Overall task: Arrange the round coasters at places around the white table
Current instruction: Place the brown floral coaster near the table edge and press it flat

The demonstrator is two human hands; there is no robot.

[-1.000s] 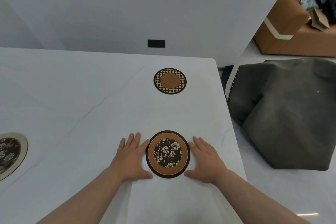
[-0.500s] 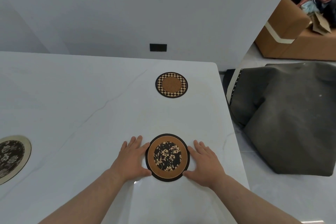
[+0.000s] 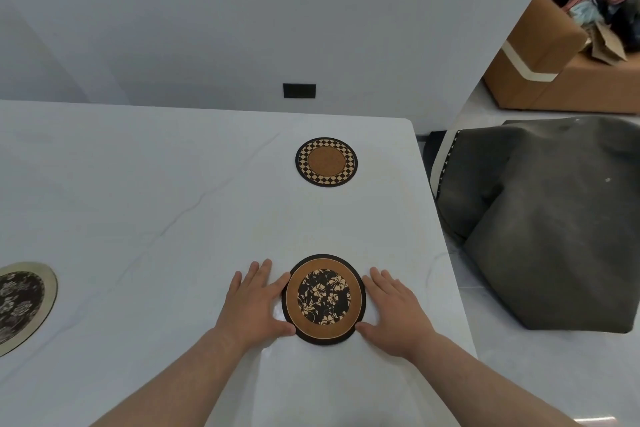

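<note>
A round cork coaster with a dark floral centre (image 3: 323,299) lies flat on the white table (image 3: 138,201) near its right edge. My left hand (image 3: 254,305) rests flat on the table against the coaster's left rim. My right hand (image 3: 391,310) rests flat against its right rim. Neither hand lifts the coaster; thumbs and forefingers touch its edge. A coaster with a checkered border (image 3: 326,162) lies farther back along the same edge. At the far left, a pale-rimmed floral coaster (image 3: 20,305) is partly cut off by the frame.
The table's right edge runs close to my right hand. A dark grey covered object (image 3: 547,218) stands on the floor just right of the table. A cardboard box of clothes (image 3: 568,45) sits at the back right. A wall stands behind the table.
The view has dipped slightly. Both hands stay flat on either side of the floral coaster, which has not visibly moved on the table.
</note>
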